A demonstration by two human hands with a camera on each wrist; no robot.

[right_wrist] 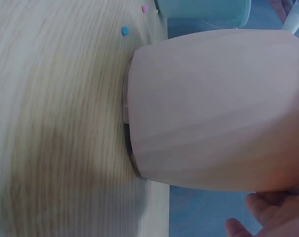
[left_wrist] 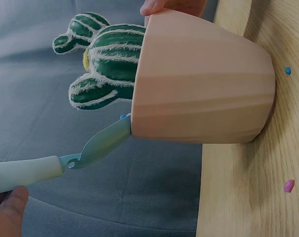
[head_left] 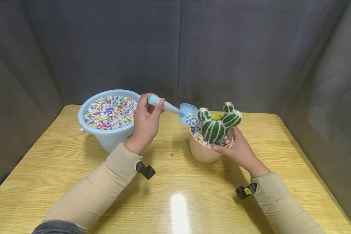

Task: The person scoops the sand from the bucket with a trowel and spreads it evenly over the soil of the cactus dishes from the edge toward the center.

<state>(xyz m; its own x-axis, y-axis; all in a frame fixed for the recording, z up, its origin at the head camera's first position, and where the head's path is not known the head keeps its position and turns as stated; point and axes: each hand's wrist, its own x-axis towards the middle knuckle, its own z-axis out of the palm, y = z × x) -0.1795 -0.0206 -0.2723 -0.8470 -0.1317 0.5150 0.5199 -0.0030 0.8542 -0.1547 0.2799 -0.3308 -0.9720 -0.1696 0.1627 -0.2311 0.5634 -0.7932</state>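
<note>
Grips blue scoop [head_left: 172, 108] by its handle in left hand [head_left: 146, 122] | holds its blade, bearing coloured pebbles [head_left: 191, 119], at left rim of peach pot [head_left: 204, 152] containing green cactus [head_left: 213, 131] | grips pot's right side with right hand [head_left: 243, 152] | has pot upright on desk [head_left: 163, 195], right of blue bucket [head_left: 109, 139] filled with pebbles
</note>
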